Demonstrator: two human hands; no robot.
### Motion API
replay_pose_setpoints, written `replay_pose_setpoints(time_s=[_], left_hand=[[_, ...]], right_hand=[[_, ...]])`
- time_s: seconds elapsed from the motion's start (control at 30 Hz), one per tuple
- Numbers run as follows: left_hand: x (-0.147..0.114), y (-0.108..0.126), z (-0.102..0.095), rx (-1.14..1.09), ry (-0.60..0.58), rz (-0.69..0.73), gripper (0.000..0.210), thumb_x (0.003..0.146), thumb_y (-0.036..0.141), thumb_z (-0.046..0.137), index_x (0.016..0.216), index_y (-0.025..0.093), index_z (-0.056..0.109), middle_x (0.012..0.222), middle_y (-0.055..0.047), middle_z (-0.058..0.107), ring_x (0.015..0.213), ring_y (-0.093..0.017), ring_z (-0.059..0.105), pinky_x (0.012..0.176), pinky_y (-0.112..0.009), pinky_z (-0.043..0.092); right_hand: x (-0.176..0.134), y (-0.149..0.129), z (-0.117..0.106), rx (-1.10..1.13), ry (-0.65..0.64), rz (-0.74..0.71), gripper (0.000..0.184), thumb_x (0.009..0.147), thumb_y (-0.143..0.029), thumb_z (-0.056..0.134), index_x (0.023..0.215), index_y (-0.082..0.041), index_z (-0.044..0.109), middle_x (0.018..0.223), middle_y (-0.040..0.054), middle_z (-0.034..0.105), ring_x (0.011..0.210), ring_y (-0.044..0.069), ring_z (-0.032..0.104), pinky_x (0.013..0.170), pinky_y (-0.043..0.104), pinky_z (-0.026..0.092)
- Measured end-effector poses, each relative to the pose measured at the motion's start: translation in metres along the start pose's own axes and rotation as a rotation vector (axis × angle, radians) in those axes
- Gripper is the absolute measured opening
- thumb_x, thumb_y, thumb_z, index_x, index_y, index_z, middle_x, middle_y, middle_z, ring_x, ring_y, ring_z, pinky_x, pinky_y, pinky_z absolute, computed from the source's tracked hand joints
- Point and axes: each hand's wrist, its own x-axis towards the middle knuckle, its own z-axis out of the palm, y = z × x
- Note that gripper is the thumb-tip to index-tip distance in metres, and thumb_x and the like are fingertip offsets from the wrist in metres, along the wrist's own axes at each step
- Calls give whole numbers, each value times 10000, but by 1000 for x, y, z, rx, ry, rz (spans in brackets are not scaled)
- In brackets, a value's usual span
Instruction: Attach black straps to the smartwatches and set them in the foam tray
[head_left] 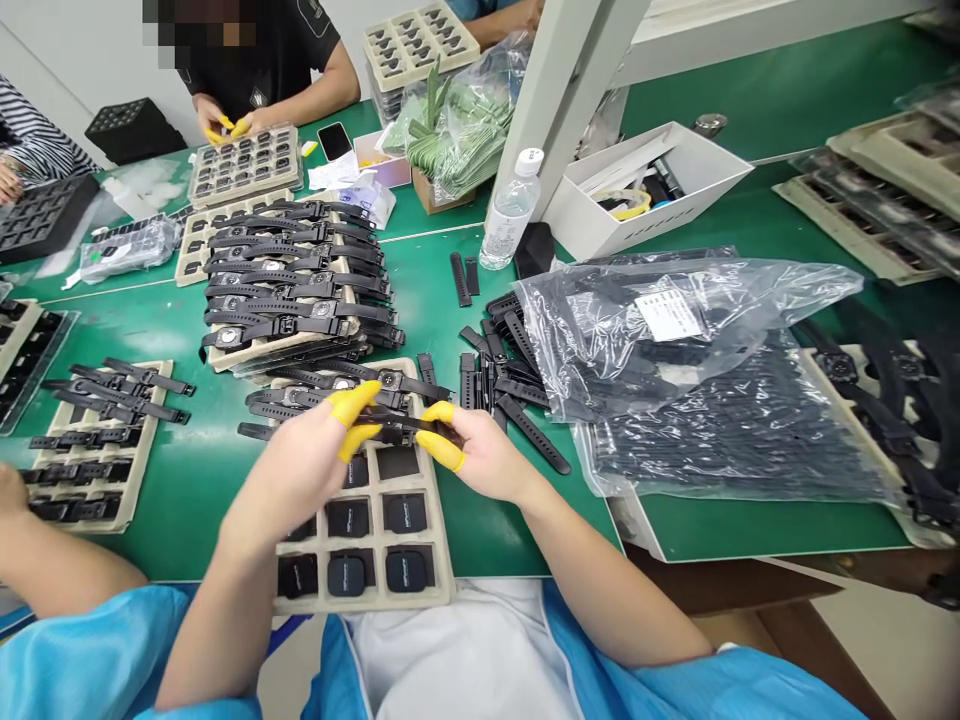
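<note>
Yellow finger covers sit on the thumb and index finger of both hands. My left hand (300, 465) pinches one end of a black watch with strap (405, 421), seen nearly edge-on. At its other end my right hand (491, 452) grips the strap between thumb and finger. Where watch body and strap meet is hard to make out. Beneath them lies a beige tray (446, 545); square dark watch bodies (406, 513) fill its near compartments, and strapped watches (300, 398) lie across its far part. Loose black straps (517, 365) are heaped just beyond my right hand.
A stack of trays with strapped watches (300, 275) stands ahead. On the right are a plastic bag of straps (720, 400), a water bottle (511, 210) and a white box (645, 215). Another tray (154, 440) lies left, near another person's arm. A co-worker (262, 60) sits opposite.
</note>
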Motion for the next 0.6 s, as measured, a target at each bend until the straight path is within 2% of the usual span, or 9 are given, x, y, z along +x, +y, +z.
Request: replay_pose_setpoints(time_s=[0.13,0.23,0.33,0.43,0.53,0.6], left_hand=[[-11,-24,-29,183,-116,-14,320,985,221,455,1174,214,712,998,-89,744,897,-244,704,806,-339,594],[-18,-32,-33,181,-190,-62,268,986,237,459,1056,220,717,879,-73,724,785,-236,672,716,-322,548],[-23,-29,-25,64,-299,-82,217,1025,282,468,1069,222,672,895,-47,719,768,-218,664,680,-301,515],[-26,-23,-8,53,-353,23,253,1028,178,431,1057,217,679,994,-67,697,877,-216,656,769,-314,518],[-27,-22,13,160,-282,84,277,1034,145,430,1110,208,690,1034,-85,663,897,-216,623,805,-337,513],[-30,-24,26,216,-187,108,224,1043,184,473,1092,198,692,1034,-97,652,907,-229,607,811,-360,512]], right_hand=[[-2,-1,-12,-268,-34,-87,171,1001,-344,587,951,-216,688,857,34,608,646,157,500,611,298,385],[-6,-3,-16,-371,-95,-135,168,990,-294,558,929,-207,689,872,50,594,630,154,491,593,298,358],[-9,-5,-22,-410,-244,-115,143,957,-229,546,1040,-206,660,774,14,613,562,146,468,566,289,312],[-10,-7,-30,-497,-402,-59,111,882,-188,594,982,-226,625,643,-37,552,513,142,415,538,285,252],[-10,-9,-38,-581,-442,-39,85,835,-169,630,883,-231,596,635,-41,528,537,144,423,544,282,253],[-9,-8,-44,-566,-428,-44,79,854,-221,665,838,-229,588,663,-33,545,556,142,448,552,279,287]])
